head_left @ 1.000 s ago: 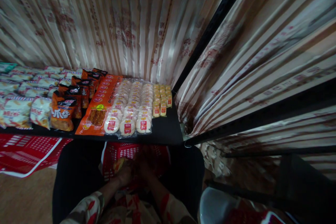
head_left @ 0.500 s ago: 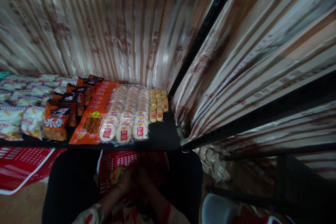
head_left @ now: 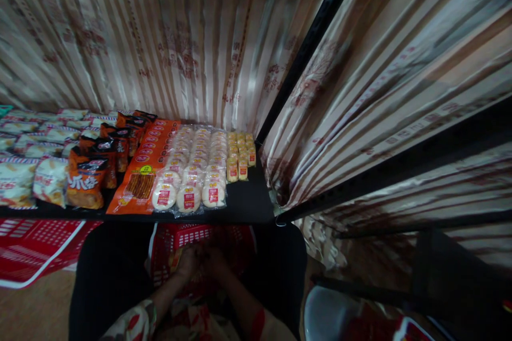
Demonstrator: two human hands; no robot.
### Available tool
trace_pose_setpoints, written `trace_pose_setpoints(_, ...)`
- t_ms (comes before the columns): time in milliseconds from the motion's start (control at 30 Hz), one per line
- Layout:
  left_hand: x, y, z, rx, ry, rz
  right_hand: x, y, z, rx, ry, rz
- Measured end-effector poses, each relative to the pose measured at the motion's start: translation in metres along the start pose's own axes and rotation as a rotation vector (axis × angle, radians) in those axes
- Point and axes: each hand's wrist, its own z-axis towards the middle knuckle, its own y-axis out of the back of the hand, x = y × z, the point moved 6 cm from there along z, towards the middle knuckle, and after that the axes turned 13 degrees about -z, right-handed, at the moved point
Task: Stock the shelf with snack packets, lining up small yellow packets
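Observation:
Between my knees a red plastic basket (head_left: 190,235) with a white handle sits just under the shelf's front edge. My left hand (head_left: 189,262) and my right hand (head_left: 214,265) are inside it, close together and in deep shadow. The fingers of both look curled inward; what they hold, if anything, is too dark to make out. A yellowish packet (head_left: 175,259) lies in the basket beside my left hand. On the black shelf (head_left: 250,203) above stand rows of wrapped round white crackers (head_left: 189,199) and small yellow-wrapped snacks (head_left: 237,168).
Orange flat snack packs (head_left: 138,184), orange-and-black bags (head_left: 86,181) and white bags (head_left: 50,178) fill the shelf leftward. Another red basket (head_left: 36,248) is at lower left. Curtains (head_left: 208,37) hang behind black posts (head_left: 306,53). A pale stool-like thing (head_left: 330,311) stands at lower right.
The view has tilted slightly, so the shelf sits a little higher. My hands remain in the basket, close together, having shifted only slightly.

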Motion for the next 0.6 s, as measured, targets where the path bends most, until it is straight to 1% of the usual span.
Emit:
trace_pose_setpoints(133,-0.002,0.009,0.003,-0.064,0.0,-0.045,0.002,0.008,-0.001,-0.019,-0.016,0.038)
trace_pose_setpoints(233,-0.003,0.016,0.005,-0.103,0.003,-0.125,0.001,0.024,-0.001,-0.101,-0.033,0.059)
trace_pose_setpoints(333,-0.005,0.021,0.007,-0.109,0.002,-0.231,-0.004,0.043,-0.001,-0.202,-0.057,0.054)
trace_pose_setpoints(400,-0.008,0.024,0.006,-0.107,-0.003,-0.305,-0.007,0.051,-0.002,-0.244,-0.062,0.05)
trace_pose_setpoints(467,-0.012,0.028,0.003,-0.101,-0.008,-0.376,-0.008,0.053,-0.003,-0.263,-0.054,0.047)
trace_pose_setpoints(600,-0.02,0.033,-0.006,-0.093,-0.001,-0.493,-0.002,0.051,-0.006,-0.254,-0.014,0.046)
